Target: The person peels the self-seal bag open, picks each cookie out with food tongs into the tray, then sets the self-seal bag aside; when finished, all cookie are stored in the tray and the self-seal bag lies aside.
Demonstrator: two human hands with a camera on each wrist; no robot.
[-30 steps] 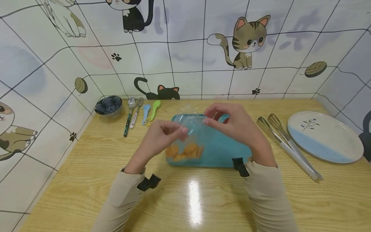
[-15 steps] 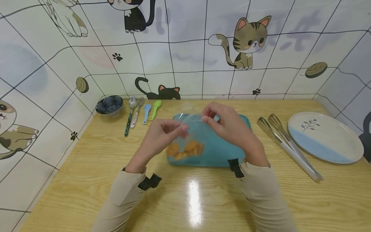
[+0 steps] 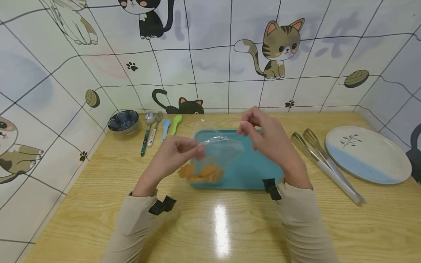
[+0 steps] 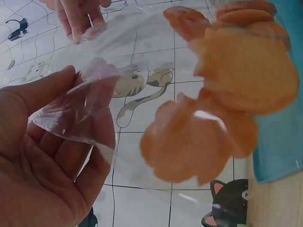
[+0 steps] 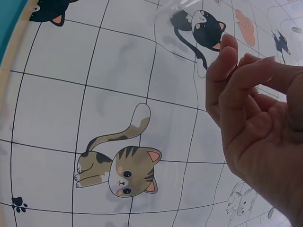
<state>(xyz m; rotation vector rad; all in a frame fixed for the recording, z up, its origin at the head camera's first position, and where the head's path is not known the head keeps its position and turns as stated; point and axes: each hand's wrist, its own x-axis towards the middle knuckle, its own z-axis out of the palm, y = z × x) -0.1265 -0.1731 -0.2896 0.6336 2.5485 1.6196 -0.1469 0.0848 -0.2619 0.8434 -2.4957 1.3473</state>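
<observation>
Head view — left hand (image 3: 171,152) pinches a clear bag (image 3: 227,147) of orange chips (image 3: 209,173) — right hand (image 3: 270,139) loosely curled.

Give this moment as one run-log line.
left hand: pinches clear plastic bag of orange pieces; right hand: empty; blue rectangular tray: on wooden table

There were two hands (image 3: 169,157), two sleeves (image 3: 138,215), one bag (image 3: 213,160), one tray (image 3: 256,171), one plate (image 3: 368,160), one pair of tongs (image 3: 333,178), one bowl (image 3: 129,129), one fork (image 3: 152,136), three spoons (image 3: 177,119) and one table (image 3: 184,233).
</observation>
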